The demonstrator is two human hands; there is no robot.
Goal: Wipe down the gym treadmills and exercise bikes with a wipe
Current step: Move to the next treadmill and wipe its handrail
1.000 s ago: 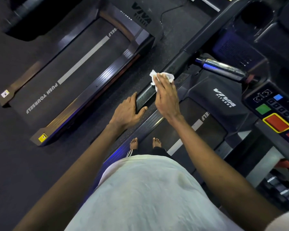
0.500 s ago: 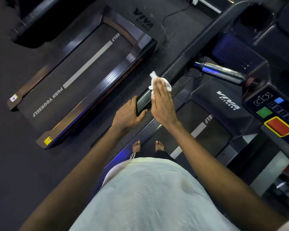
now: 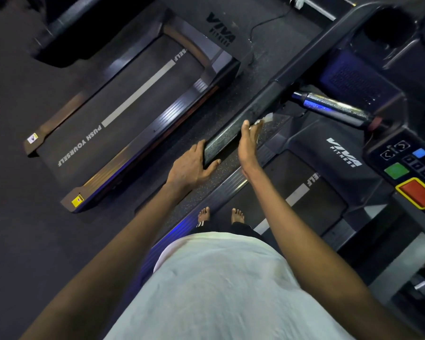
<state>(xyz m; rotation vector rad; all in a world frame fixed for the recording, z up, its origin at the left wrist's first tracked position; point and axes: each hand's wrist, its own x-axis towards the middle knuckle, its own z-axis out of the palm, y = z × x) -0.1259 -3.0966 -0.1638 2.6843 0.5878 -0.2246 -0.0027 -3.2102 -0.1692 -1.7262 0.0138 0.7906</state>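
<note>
The person stands barefoot on the belt (image 3: 302, 192) of the near treadmill (image 3: 341, 153), at its rear part, facing the console (image 3: 417, 173). The console occupies the right edge of the view and carries a green button (image 3: 396, 171), a red button (image 3: 418, 192) with a yellow border and a small blue button (image 3: 420, 153). A chrome grip bar (image 3: 334, 109) projects from the console toward the left handrail (image 3: 250, 116). The motor cover is marked VIVA FITNESS.

A second treadmill (image 3: 133, 114) lies to the left across a strip of speckled floor (image 3: 206, 119). Its belt reads PUSH YOURSELF. A cable (image 3: 263, 23) runs on the floor near its front cover. Nothing stands between the hands and the handrail.

The left hand (image 3: 192, 165) clamps the rear end of the handrail: fingers over the outer side, thumb under the end cap, wrist straight, arm extended.

The right hand (image 3: 248, 141) is turned edge-up against the inner side of the same rail, just forward of the left hand, fingers straight and together. It presses the wipe (image 3: 264, 119) against the rail. Only a small white corner of the wipe shows beyond the fingertips; the rest is hidden by the hand. The right forearm crosses above the side rail of the near treadmill.
</note>
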